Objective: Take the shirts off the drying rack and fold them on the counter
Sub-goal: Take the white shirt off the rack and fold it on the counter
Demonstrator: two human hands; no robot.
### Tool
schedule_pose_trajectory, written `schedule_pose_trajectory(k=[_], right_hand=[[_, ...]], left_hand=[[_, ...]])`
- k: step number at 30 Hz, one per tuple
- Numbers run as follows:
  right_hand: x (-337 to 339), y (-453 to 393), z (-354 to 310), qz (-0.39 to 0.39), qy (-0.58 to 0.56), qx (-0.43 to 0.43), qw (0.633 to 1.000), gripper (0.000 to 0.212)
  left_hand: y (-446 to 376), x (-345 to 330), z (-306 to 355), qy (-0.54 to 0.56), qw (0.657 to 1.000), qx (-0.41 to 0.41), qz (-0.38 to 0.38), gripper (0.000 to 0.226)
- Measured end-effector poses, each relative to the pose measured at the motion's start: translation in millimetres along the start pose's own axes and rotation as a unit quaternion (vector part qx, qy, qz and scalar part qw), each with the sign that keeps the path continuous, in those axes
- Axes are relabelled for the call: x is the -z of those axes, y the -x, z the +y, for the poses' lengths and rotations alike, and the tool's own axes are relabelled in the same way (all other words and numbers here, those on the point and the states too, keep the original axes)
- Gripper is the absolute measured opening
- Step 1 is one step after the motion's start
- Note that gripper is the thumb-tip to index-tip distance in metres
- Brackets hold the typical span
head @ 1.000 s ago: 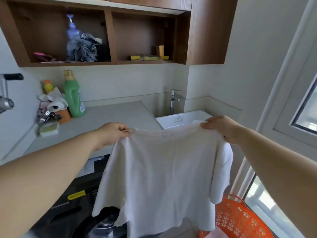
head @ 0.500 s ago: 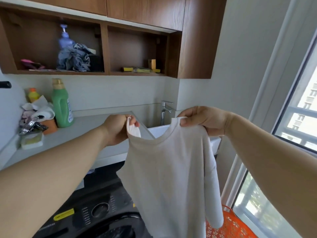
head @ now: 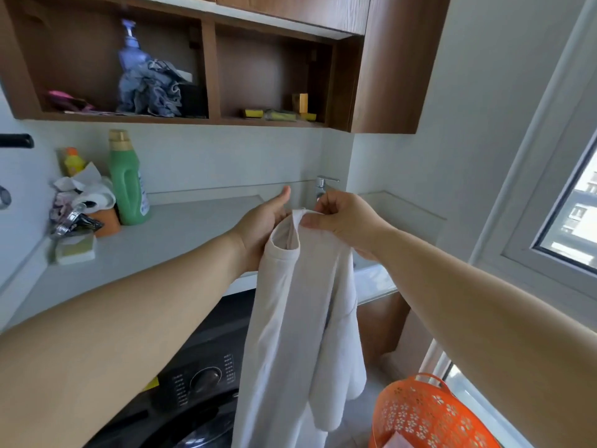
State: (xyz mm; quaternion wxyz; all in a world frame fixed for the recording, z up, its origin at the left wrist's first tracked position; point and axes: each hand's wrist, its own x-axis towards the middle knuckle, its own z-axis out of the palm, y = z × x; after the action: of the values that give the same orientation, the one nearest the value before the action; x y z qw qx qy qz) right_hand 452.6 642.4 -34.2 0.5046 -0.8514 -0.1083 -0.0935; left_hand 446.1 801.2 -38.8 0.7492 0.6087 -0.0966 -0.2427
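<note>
Mid-frame, left hand [head: 261,221] and right hand [head: 342,221] both pinch the white shirt [head: 300,318] doubled lengthwise in the air; it is off the rack, not yet on the grey counter [head: 181,227], folding barely begun.

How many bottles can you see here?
3: a green bottle on the counter, a small yellow bottle behind the clutter to its left, and a pump bottle on the shelf. Others may be hidden.

green detergent bottle [head: 127,182] upright | orange basket [head: 423,415] on floor | washing machine [head: 193,383] under shelf [head: 181,116]
</note>
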Motion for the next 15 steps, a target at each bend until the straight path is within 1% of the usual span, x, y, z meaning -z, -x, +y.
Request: schedule_pose_trajectory(k=[1,2,3,4,6,8,9,10,11,12,13,14,15], right_hand=[[-2.6,-1.9,1.5,0.007,0.007,-0.003,1.000,0.033],[-4.7,-3.6,3.1,0.016,0.012,-0.006,1.000,0.035],[-6.6,-5.4,5.1,0.025,0.007,-0.009,1.000,0.037],[-9.1,-6.8,6.6,0.028,-0.009,-0.013,0.999,0.037],[-13.9,-7.3,9.8,0.021,-0.045,-0.025,0.998,0.036],[-15.8,-7.0,16.4,-0.009,-0.074,-0.046,0.996,0.031],[-15.6,-5.9,20.6,-0.047,-0.087,-0.068,0.993,0.025],[-15.3,-3.2,25.4,-0.108,-0.091,-0.098,0.985,0.019],[-14.6,0.4,30.1,-0.180,-0.061,-0.129,0.973,0.023],[-14.2,4.4,35.9,-0.249,-0.007,-0.159,0.955,0.030],[-14.0,8.7,42.0,-0.303,0.042,-0.181,0.935,0.032],[-13.5,11.5,49.2,-0.339,0.068,-0.197,0.917,0.029],[-12.2,14.0,54.8,-0.354,0.066,-0.213,0.908,0.021]], left_hand=[[1.5,4.4,-0.2,-0.021,1.000,0.002,-0.015,0.061],[2.9,6.6,-0.6,-0.040,0.999,-0.003,-0.024,0.056],[2.2,8.8,-1.8,-0.057,0.998,-0.015,-0.020,0.043],[1.4,11.3,-3.6,-0.069,0.997,-0.029,0.000,0.031],[-3.0,17.3,-6.9,-0.100,0.991,-0.055,0.072,0.029],[-5.6,19.7,-9.2,-0.121,0.982,-0.071,0.124,0.025],[-6.7,19.9,-9.9,-0.130,0.979,-0.075,0.141,0.021],[-8.0,20.7,-10.8,-0.139,0.975,-0.076,0.156,0.016],[-9.4,21.5,-11.6,-0.151,0.971,-0.078,0.168,0.010],[-11.2,21.9,-13.1,-0.165,0.967,-0.081,0.177,0.006],[-13.6,22.8,-15.4,-0.181,0.962,-0.084,0.184,0.008],[-15.9,23.0,-17.8,-0.198,0.958,-0.088,0.188,0.010],[-17.4,22.7,-19.9,-0.215,0.954,-0.091,0.190,0.012]])
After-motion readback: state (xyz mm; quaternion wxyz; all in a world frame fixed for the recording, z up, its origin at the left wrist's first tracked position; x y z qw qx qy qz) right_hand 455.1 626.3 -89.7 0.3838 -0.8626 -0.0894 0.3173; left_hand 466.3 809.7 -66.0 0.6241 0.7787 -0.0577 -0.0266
